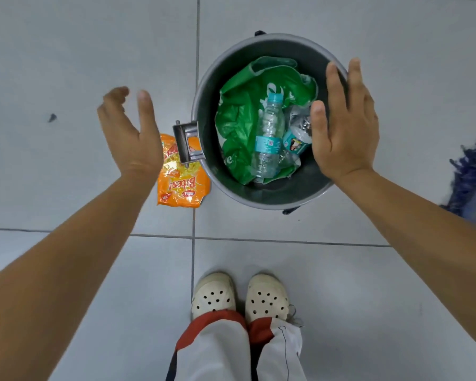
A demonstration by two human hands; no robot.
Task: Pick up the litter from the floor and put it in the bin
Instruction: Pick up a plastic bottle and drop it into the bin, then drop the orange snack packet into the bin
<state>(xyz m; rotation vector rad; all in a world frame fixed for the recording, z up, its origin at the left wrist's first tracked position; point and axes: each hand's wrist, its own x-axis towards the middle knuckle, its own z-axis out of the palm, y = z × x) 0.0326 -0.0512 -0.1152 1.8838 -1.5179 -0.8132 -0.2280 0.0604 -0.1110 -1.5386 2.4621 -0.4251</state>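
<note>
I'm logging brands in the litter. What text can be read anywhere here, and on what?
"Bites!", seen upside down: orange snack packet on the floor beside the bin.
"REAL", a small logo on the same packet.
"e", one white letter of a cut-off word: green plastic bag in the bin.
Labels on the upright bottle and the crushed bottle: too small to read.

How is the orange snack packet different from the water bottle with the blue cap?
The orange snack packet lies on the floor beside the bin; the water bottle is already inside it, on a green bag. The packet is flat, opaque and printed; the bottle is rounded, clear and crinkled. Both are empty-looking litter, and neither hand is holding either.
</note>
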